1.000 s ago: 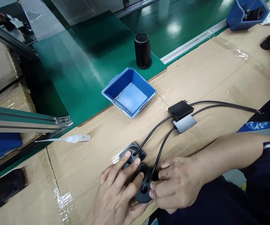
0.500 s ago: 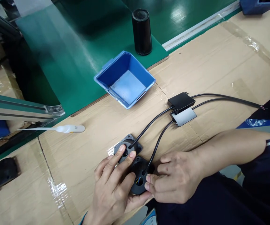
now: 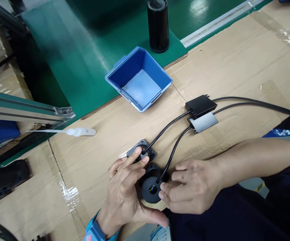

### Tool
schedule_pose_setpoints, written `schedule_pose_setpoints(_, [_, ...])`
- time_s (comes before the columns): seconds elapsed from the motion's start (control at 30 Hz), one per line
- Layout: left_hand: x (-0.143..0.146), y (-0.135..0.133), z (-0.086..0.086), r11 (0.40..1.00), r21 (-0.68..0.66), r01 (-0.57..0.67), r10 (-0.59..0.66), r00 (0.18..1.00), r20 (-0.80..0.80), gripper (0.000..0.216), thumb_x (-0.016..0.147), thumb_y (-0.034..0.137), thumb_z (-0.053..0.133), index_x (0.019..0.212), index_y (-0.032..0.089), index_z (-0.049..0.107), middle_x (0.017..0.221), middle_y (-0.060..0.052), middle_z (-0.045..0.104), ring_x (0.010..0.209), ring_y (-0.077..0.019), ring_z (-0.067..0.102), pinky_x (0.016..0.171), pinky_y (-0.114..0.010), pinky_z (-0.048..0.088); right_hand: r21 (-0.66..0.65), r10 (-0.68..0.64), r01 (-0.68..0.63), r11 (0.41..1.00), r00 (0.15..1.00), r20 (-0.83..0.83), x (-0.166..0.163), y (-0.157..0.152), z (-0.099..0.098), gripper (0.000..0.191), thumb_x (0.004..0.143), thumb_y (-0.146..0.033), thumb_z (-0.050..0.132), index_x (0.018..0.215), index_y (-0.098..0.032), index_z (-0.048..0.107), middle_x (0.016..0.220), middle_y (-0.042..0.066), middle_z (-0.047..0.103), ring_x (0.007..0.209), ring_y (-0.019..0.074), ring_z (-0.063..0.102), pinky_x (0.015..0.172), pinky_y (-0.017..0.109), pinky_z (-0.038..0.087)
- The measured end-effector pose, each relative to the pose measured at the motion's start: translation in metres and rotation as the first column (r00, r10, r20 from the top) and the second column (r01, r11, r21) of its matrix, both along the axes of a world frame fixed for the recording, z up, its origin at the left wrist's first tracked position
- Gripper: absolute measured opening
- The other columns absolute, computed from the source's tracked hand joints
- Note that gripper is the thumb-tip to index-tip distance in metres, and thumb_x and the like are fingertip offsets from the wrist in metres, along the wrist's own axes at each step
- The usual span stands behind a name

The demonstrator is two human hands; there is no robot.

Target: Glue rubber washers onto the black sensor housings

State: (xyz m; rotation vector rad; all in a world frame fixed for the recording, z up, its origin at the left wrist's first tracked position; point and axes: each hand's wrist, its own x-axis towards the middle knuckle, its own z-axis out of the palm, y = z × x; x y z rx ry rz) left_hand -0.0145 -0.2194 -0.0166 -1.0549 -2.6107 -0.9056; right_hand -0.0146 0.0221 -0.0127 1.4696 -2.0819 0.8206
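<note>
My left hand [image 3: 124,194] curls round a round black part [image 3: 151,187] with coloured wires showing in its centre hole, and its fingertips rest on a second, square-flanged black part [image 3: 145,152] just behind. My right hand [image 3: 190,185] pinches the near part's right edge where a black cable [image 3: 173,152] enters. Each part's cable runs back to a small box: a black box [image 3: 200,105] and a grey box [image 3: 204,122].
An empty blue bin [image 3: 139,78] sits at the edge of the cardboard-covered bench [image 3: 235,57]. A black cylinder [image 3: 158,25] stands on the green belt [image 3: 84,50] behind it. A white nozzle bottle [image 3: 80,132] lies to the left. A black object [image 3: 6,177] lies at far left.
My left hand has drawn its fingers back from the flanged part and wrapped closer round the round part, which now tilts up towards me. The view has shifted slightly.
</note>
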Motion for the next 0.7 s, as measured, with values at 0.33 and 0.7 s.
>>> schedule_pose_setpoints(0.33, [0.001,-0.006,0.000,0.998,0.047,0.044,-0.047,0.996,0.078,0.026,0.091,0.018,0.058,0.115,0.018,0.049,0.119,-0.014,0.075,0.147,-0.0229,0.049,0.115,-0.044,0.034,-0.053,0.028,-0.035,0.998,0.992,-0.125,-0.005,0.001,0.000,0.015,0.085,-0.032,0.072,0.083,-0.019,0.081,0.076,-0.003,0.060,0.052,0.0063,0.047,0.045,0.025,0.030])
schedule_pose_setpoints(0.7, [0.016,0.012,0.016,0.997,-0.075,-0.001,-0.015,0.975,-0.223,0.030,0.087,0.046,0.076,0.080,0.021,0.062,0.096,-0.004,0.060,0.107,-0.0225,0.061,0.095,-0.037,0.043,-0.132,-0.101,0.087,0.987,0.990,-0.102,-0.029,0.013,0.008,0.019,0.086,-0.032,0.064,0.076,-0.021,0.076,0.068,-0.003,0.046,0.060,0.0118,0.037,0.054,0.031,0.028])
